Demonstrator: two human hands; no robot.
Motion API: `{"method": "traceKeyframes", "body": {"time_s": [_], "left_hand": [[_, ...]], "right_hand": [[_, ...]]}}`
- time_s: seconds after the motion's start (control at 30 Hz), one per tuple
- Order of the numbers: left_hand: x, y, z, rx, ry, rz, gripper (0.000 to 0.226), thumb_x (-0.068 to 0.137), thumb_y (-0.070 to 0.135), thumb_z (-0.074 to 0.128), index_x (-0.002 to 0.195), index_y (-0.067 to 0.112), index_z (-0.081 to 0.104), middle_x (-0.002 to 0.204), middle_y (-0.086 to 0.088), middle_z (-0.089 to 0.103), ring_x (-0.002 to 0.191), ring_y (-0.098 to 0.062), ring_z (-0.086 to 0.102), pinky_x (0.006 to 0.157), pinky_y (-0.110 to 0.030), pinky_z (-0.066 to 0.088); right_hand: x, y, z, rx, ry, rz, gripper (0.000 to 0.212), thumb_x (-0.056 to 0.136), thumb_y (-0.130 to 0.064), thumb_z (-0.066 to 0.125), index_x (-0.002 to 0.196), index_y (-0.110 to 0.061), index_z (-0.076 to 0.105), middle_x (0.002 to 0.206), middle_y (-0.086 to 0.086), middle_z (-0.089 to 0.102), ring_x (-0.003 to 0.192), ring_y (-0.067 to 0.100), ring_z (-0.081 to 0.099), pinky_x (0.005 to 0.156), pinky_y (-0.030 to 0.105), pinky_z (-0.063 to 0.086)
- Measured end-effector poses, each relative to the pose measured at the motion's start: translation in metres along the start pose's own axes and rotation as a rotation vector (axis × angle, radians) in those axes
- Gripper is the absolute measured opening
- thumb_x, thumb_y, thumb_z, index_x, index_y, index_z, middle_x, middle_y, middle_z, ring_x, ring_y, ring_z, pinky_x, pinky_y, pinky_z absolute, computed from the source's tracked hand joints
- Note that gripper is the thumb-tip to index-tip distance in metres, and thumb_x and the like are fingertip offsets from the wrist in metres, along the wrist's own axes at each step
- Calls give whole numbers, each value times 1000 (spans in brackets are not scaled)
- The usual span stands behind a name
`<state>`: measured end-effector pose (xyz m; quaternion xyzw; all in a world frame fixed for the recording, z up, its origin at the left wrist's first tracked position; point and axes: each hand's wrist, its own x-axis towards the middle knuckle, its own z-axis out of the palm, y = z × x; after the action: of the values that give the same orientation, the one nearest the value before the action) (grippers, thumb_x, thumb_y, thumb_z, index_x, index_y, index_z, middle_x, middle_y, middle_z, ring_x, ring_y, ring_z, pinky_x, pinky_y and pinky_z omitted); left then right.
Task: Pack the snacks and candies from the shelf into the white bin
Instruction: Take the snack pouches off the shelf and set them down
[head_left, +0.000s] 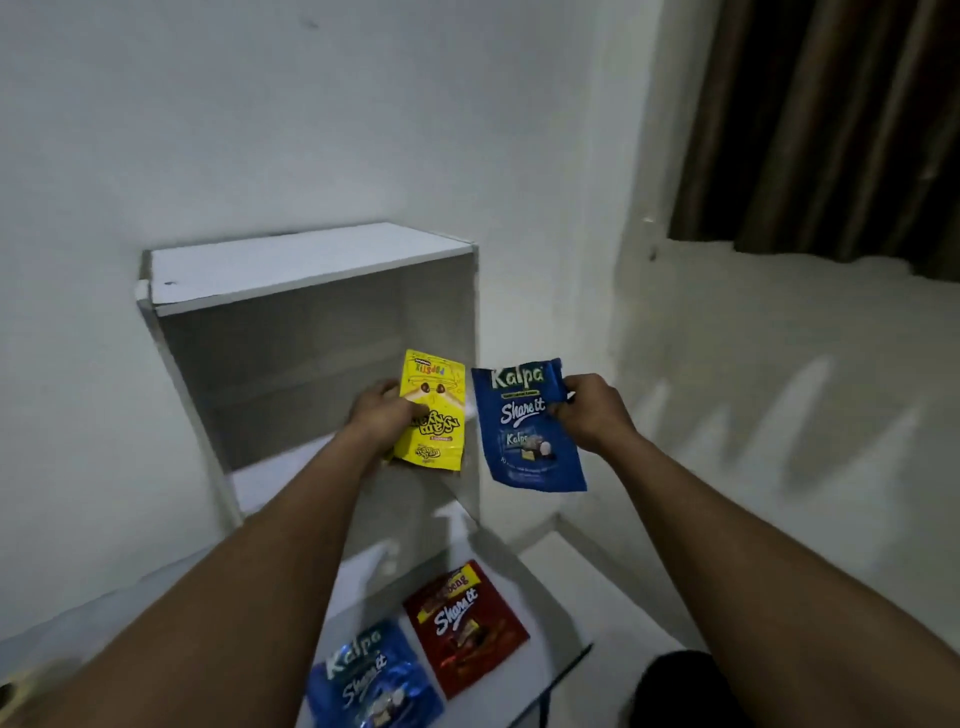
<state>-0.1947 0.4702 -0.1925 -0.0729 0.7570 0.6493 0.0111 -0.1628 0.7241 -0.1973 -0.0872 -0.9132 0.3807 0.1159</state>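
Note:
A white shelf unit (311, 275) stands against the wall. My left hand (382, 415) grips a yellow snack pouch (431, 415) in front of the shelf's right side. To its right, my right hand (592, 410) pinches the upper right corner of a blue Kalpa pouch (524, 431), which hangs in the air. Below, in the white bin (550, 639), lie a red Share it pouch (465, 629) and a second blue Kalpa pouch (371, 680).
White walls surround the shelf. A dark curtain (831, 130) hangs at the upper right above a white ledge. A black object (675, 691) sits at the bottom right beside the bin.

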Motion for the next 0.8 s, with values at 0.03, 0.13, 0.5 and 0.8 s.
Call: {"method": "traceKeyframes", "body": {"time_s": [0.03, 0.13, 0.5, 0.8], "left_hand": [[-8, -2, 13, -4, -40, 14, 60, 79, 0, 74, 133, 18, 58, 111, -10, 72, 90, -29, 72, 81, -49, 60], [-26, -7, 53, -8, -190, 28, 64, 80, -2, 73, 137, 22, 57, 113, -9, 71, 89, -29, 72, 83, -49, 59], [-74, -73, 226, 30, -536, -63, 67, 87, -2, 68, 145, 25, 48, 118, -7, 69, 93, -29, 71, 83, -48, 59], [-50, -237, 384, 172, -568, -196, 65, 86, 0, 61, 142, 30, 49, 124, -6, 66, 91, -28, 70, 72, -44, 60]], "right_hand": [[-13, 12, -12, -8, 25, 30, 25, 92, -14, 62, 115, -16, 70, 106, 8, 73, 86, 24, 65, 74, 32, 52], [-48, 48, -45, -30, 91, 130, 25, 91, -13, 61, 115, -18, 71, 106, 7, 73, 86, 23, 66, 75, 31, 53], [-123, 214, -90, -55, 197, 446, 19, 90, -11, 59, 103, -17, 71, 98, 9, 74, 86, 27, 69, 79, 38, 58], [-128, 418, -30, -19, 142, 702, 21, 87, -13, 58, 107, -13, 65, 106, 12, 72, 93, 31, 67, 78, 35, 54]]}}
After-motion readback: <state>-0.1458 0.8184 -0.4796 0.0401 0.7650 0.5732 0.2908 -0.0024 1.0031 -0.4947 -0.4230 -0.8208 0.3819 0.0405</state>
